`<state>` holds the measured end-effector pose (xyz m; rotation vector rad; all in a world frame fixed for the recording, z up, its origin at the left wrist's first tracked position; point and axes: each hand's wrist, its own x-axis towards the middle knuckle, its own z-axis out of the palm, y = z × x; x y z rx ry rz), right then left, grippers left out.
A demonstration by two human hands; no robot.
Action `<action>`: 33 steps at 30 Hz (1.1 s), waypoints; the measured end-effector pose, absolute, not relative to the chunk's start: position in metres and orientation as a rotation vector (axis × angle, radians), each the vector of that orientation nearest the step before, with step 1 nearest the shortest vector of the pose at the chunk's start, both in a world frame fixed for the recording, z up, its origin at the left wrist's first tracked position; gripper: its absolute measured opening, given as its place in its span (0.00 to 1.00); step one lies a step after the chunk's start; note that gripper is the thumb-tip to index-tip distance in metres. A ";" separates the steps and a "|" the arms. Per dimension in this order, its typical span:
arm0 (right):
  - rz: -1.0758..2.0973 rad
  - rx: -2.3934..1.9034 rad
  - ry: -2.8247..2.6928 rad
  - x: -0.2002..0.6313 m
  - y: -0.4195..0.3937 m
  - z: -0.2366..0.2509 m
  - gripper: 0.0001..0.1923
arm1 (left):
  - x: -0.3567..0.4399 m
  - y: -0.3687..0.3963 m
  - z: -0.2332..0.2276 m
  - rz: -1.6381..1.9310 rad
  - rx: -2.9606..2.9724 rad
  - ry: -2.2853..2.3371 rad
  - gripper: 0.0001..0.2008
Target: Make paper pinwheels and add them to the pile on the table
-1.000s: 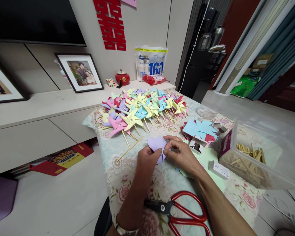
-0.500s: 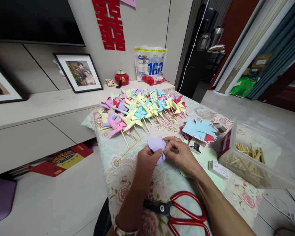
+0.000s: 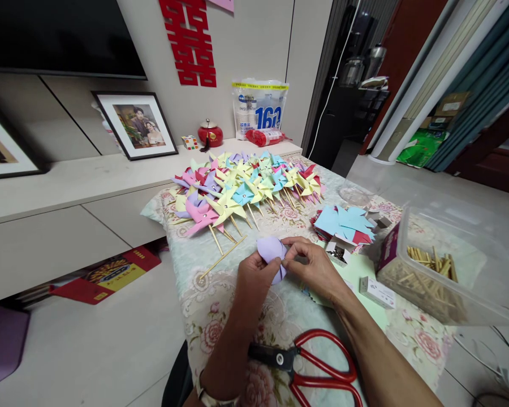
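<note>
A lilac paper pinwheel [image 3: 270,249], its blades folded inward, is pinched between both hands above the table. My left hand [image 3: 257,277] grips its lower left side, thumb over the front. My right hand [image 3: 309,261] closes thumb and fingertips on its right edge near the centre; whether a pin sits there is hidden. A loose wooden stick [image 3: 223,258] lies to the left. Just right of my hands stand a small open box of metal pins [image 3: 337,253] and a stack of cut paper sheets [image 3: 343,224], light blue on top.
Finished pinwheels [image 3: 241,189] in many colours cover the table's far end. Red-handled scissors [image 3: 309,367] lie between my forearms. At right are a small white box [image 3: 377,292] and a clear plastic bin [image 3: 424,282] of short sticks. A framed photo [image 3: 138,125] stands on the cabinet.
Both hands and the lilac pinwheel have shifted very slightly to the right. The grip looks the same, and the surrounding things have stayed in place.
</note>
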<state>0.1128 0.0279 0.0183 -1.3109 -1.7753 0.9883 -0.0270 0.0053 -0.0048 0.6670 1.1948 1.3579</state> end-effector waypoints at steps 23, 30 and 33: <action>1.629 -0.940 -1.397 0.130 0.028 0.031 0.40 | -0.066 0.010 0.034 0.742 1.036 1.059 0.08; 1.692 -0.988 -1.534 0.127 0.026 0.027 0.45 | -0.071 0.024 0.044 0.603 1.257 1.087 0.02; 1.673 -1.005 -1.557 0.127 0.028 0.024 0.45 | -0.069 0.028 0.044 0.533 1.320 1.082 0.02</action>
